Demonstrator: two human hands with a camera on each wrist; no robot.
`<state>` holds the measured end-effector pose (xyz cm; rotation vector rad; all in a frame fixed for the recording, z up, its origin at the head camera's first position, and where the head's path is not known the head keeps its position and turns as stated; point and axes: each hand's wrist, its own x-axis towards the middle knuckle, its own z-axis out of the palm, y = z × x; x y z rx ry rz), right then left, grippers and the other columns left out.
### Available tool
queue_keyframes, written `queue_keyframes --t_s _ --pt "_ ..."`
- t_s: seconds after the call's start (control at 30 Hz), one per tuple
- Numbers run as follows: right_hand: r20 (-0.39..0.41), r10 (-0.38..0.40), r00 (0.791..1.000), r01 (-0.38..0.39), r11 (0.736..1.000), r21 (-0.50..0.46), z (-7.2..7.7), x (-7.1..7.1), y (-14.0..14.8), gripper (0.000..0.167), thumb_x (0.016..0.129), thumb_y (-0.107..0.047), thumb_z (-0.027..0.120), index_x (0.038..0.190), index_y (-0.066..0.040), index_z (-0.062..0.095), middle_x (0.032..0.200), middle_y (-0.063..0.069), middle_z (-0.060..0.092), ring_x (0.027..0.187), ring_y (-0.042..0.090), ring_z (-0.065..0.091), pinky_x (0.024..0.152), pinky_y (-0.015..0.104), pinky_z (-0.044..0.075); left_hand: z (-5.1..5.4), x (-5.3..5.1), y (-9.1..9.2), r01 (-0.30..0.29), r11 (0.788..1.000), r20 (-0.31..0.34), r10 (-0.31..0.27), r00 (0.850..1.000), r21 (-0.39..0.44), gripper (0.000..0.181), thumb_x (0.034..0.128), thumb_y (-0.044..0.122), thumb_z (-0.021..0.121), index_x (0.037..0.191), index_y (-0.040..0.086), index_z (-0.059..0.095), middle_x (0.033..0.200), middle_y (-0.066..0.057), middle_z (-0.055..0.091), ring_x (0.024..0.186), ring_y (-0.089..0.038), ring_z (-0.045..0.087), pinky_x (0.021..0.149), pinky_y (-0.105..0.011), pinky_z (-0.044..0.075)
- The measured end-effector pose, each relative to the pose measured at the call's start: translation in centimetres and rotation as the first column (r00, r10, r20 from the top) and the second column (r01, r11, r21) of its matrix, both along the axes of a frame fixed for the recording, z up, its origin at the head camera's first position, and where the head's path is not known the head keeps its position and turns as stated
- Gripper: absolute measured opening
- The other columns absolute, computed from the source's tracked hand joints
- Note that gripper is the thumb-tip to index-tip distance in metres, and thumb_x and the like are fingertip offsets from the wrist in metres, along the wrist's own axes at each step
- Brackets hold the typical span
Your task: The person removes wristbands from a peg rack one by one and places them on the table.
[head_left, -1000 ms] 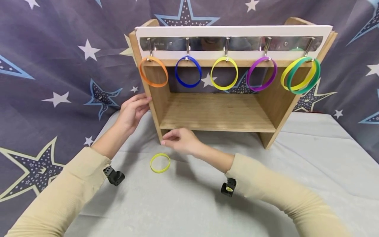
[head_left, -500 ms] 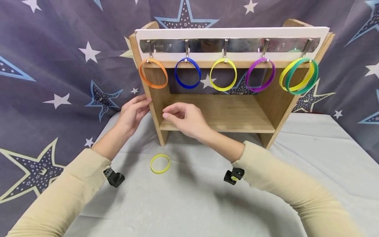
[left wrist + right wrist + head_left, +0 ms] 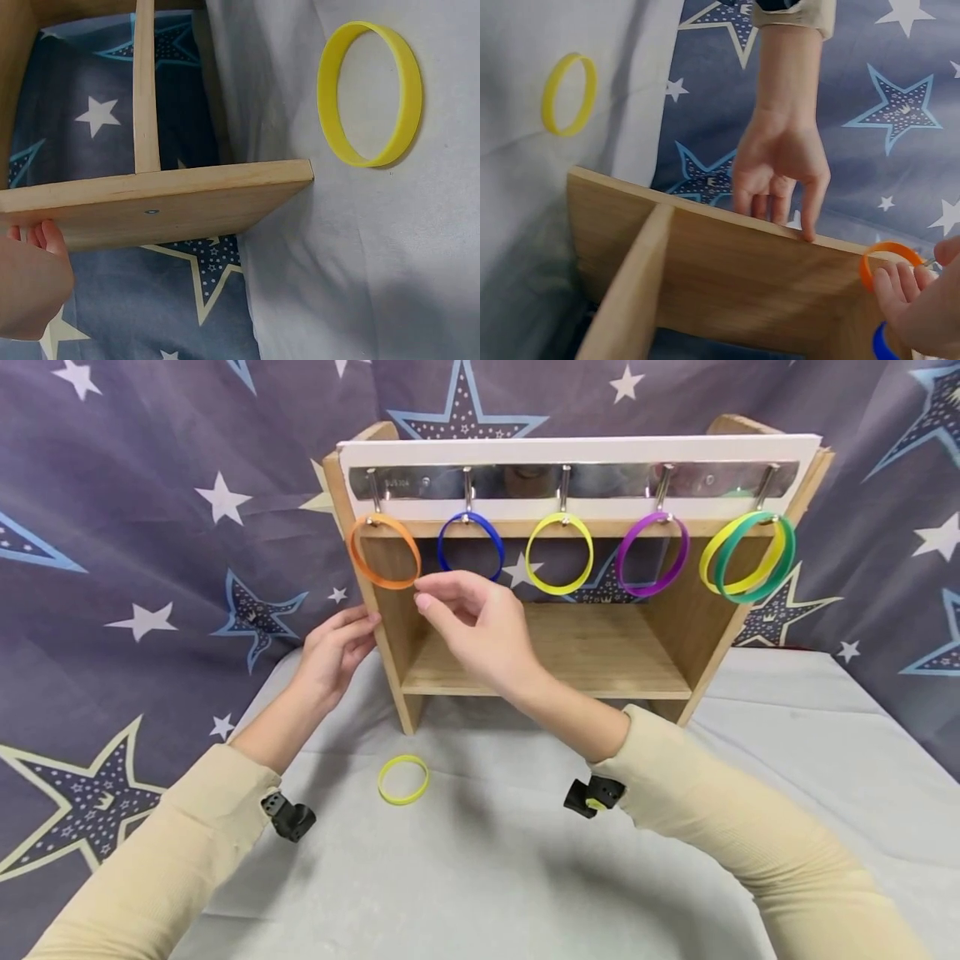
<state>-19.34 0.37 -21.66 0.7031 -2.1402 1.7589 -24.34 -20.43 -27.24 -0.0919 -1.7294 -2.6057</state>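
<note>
The head view shows the right hand [image 3: 483, 631] raised before the wooden shelf [image 3: 600, 647], its fingers loosely curved, thumb and fingertips slightly parted beside the lower rim of the orange ring [image 3: 386, 583]; whether they touch it I cannot tell. That ring hangs from the leftmost hook [image 3: 373, 492], and the blue ring [image 3: 442, 550] hangs on the next, partly hidden behind the hand. The left hand [image 3: 330, 656], relaxed, rests its fingertips against the left side panel [image 3: 392, 677]. A yellow ring [image 3: 402, 801] lies on the grey cloth [image 3: 525, 877] in front of the shelf.
</note>
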Motion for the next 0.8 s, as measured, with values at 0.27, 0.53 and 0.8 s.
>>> queue_keyframes --t_s 0.27,0.53,0.8 --pt "-0.012 0.004 1.0 -0.004 1.0 -0.003 1.7 0.0 0.0 0.024 0.091 -0.011 0.065 0.114 -0.003 0.066 0.11 0.014 0.072 0.099 0.017 0.069 0.085 0.029 0.055 0.0 0.0 -0.3 0.01 1.0 -0.003 -0.01 1.0 0.027 0.014 0.0913 0.001 0.06 0.09 0.012 0.069 0.087 0.004 0.071 0.084 -0.005 0.066 0.082 -0.015 0.053" --pt "0.022 -0.007 1.0 0.007 1.0 0.007 1.9 -0.6 -0.1 0.029 0.092 -0.012 0.064 0.119 -0.001 0.064 0.114 0.015 0.071 0.105 0.02 0.068 0.089 0.024 0.054 -0.2 -0.1 -0.3 0.011 1.0 0.004 -0.011 1.0 0.019 0.017 0.0924 0.001 0.057 0.089 0.013 0.069 0.087 0.005 0.07 0.084 -0.004 0.065 0.082 -0.015 0.052" --pt "0.032 -0.038 0.999 0.037 0.999 0.015 1.7 -1.4 -0.5 0.031 0.092 -0.013 0.064 0.121 -0.003 0.064 0.118 0.013 0.07 0.109 0.019 0.067 0.092 0.025 0.054 0.0 -0.2 -0.2 0.019 1.0 0.001 -0.019 1.0 0.012 0.018 0.093 0.001 0.056 0.089 0.013 0.069 0.087 0.005 0.071 0.084 -0.004 0.066 0.082 -0.015 0.052"
